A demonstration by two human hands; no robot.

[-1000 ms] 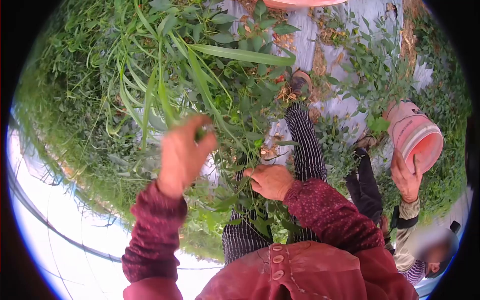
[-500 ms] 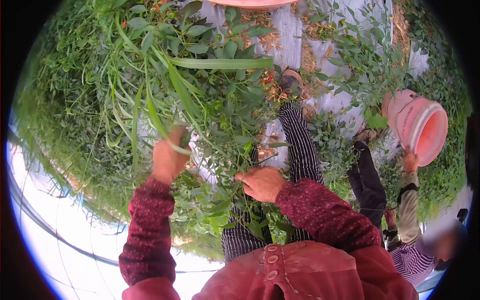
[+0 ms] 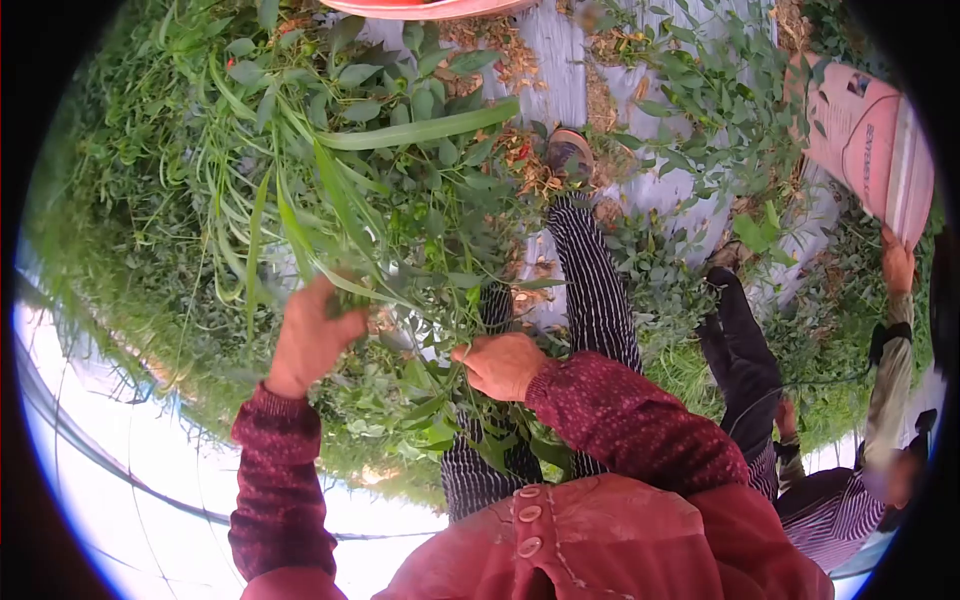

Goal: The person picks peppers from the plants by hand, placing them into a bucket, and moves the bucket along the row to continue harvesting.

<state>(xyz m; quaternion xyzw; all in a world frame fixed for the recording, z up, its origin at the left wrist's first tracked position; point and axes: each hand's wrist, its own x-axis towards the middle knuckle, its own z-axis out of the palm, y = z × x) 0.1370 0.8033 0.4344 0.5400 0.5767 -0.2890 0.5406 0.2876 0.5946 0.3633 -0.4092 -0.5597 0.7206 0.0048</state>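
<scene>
My left hand [image 3: 305, 340] reaches into the leafy plants, its thumb apart from the fingers, whose tips are partly hidden by leaves. A long green grass blade [image 3: 365, 285] passes close by those fingers. To the right, my right hand [image 3: 500, 365] is closed, thumb and forefinger pinched at a thin plant stem [image 3: 462, 340] in front of my striped trousers. Around both hands grow green leaves, and broad grass blades [image 3: 420, 128] arch over the pepper plants [image 3: 400, 100]. Small red fruits [image 3: 522, 150] show among the leaves near my shoe.
A pink bucket [image 3: 860, 140] is gripped at its rim by another person's hand [image 3: 898, 262] on the right. Part of another reddish tub [image 3: 430, 8] shows at the top edge. Pale ground sheeting [image 3: 550, 70] with dry leaves lies between the plant rows.
My left hand has moved slightly left and down, and its thumb has come away from the fingers. My right hand shifted slightly left, still pinched. The other person's bucket swung up and right.
</scene>
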